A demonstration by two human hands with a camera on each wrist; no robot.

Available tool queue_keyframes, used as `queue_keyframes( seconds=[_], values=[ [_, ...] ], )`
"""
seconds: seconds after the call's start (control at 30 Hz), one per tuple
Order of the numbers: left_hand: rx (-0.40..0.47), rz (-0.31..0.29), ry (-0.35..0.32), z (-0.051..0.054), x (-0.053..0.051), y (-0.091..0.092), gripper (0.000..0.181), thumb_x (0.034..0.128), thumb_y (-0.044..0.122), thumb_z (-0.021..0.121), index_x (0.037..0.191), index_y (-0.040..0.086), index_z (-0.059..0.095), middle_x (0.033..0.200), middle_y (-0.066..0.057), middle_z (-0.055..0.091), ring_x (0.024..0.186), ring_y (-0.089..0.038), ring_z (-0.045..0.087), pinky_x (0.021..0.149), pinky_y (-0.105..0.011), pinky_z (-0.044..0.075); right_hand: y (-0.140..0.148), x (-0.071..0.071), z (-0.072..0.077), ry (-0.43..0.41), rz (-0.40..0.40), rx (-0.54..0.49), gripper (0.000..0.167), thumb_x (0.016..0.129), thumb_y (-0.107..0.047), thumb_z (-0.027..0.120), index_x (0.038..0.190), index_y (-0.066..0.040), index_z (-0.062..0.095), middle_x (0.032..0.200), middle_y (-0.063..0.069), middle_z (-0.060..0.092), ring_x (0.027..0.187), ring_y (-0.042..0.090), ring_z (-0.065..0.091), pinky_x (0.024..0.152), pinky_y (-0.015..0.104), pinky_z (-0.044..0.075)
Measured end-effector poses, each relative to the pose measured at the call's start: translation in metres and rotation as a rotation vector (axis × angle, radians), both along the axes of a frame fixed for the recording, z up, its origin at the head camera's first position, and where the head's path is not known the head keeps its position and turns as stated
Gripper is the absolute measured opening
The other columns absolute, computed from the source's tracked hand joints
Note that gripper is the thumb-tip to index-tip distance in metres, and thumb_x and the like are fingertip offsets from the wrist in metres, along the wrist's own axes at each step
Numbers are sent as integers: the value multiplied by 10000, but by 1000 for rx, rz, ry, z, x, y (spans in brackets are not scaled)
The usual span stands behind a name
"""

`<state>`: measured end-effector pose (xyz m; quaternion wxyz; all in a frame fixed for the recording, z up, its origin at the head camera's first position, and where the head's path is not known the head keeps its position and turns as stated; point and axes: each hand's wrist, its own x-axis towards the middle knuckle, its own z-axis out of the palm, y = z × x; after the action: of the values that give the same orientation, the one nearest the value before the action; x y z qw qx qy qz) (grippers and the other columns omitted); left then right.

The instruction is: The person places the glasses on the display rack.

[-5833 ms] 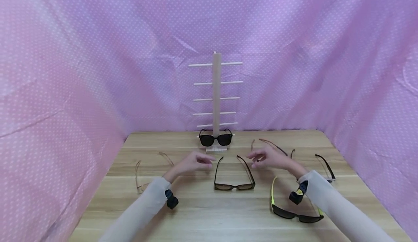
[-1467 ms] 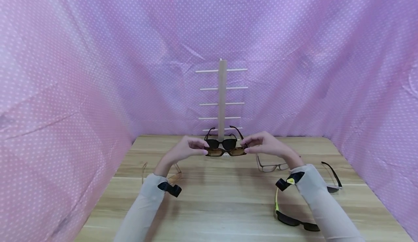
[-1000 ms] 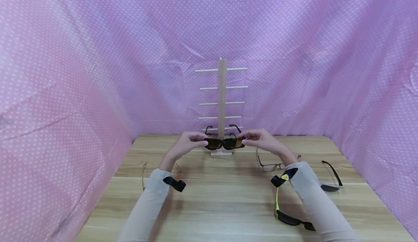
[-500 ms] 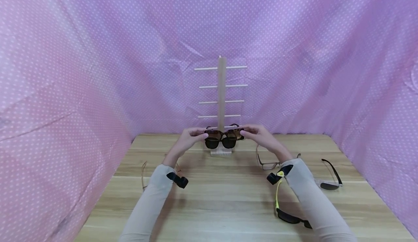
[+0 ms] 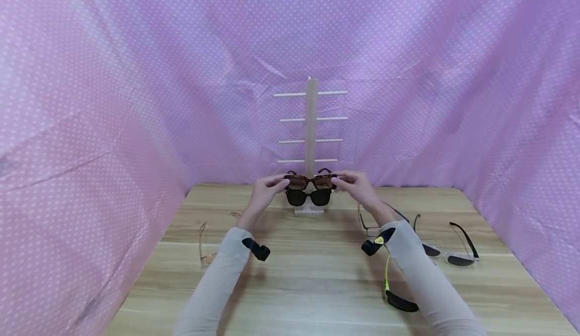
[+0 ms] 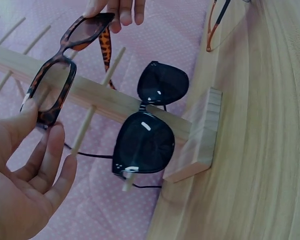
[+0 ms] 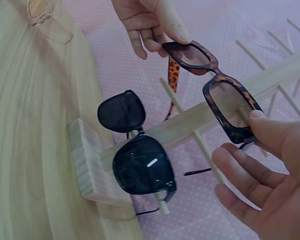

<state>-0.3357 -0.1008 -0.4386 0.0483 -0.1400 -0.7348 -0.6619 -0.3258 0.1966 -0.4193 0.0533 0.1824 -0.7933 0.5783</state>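
Tortoiseshell sunglasses (image 5: 310,180) are held between my two hands, roughly level, in front of the wooden rack (image 5: 311,124) and just above the black sunglasses (image 5: 309,195) hanging low on it. My left hand (image 5: 264,193) pinches their left end, thumb on the near face of the frame, the fingers on its other side loosely bent. My right hand (image 5: 360,189) mirrors this at the right end, thumb in front, its lower fingers bent and a little apart. Both hands are turned inward, facing each other, raised over the far part of the table (image 5: 308,285). My forearms, in pale sleeves (image 5: 221,275), slant in from the near left and near right, closing toward the rack. The temples point away from me; whether they touch a peg, I cannot tell.
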Motion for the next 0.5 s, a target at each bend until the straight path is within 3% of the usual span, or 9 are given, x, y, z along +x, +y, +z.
queue_keyframes(
  seconds=[0.1,0.23,0.37,0.5],
  values=[
    [17,38,27,-3,-4,5,289,972,79,692,1232,-44,706,1135,-272,729,847,-208,755,841,-332,622,-3,-6,-7,22,-36,-16,317,991,-113,673,1245,77,673,1059,323,722,775,223,748,760,239,585],
    [41,62,47,-5,-7,8,279,974,27,669,1232,-78,692,1133,-291,720,784,1,689,875,-395,611,-7,-12,-11,51,-68,-42,316,993,-100,666,1252,81,669,1024,331,723,715,127,729,741,243,591],
    [42,93,61,-7,-9,11,279,975,33,671,1231,-74,693,1133,-285,723,789,-5,677,814,-283,620,-10,-13,-13,60,-82,-62,322,996,-65,650,1274,97,646,1053,360,706,674,13,696,737,236,600],
    [47,126,74,-10,-12,13,276,968,38,683,1220,-72,699,1109,-299,723,820,-113,706,828,-343,623,-12,-13,-15,50,-89,-101,322,995,-31,638,1273,131,627,1061,402,680,647,-17,677,705,181,580]
  ],
)
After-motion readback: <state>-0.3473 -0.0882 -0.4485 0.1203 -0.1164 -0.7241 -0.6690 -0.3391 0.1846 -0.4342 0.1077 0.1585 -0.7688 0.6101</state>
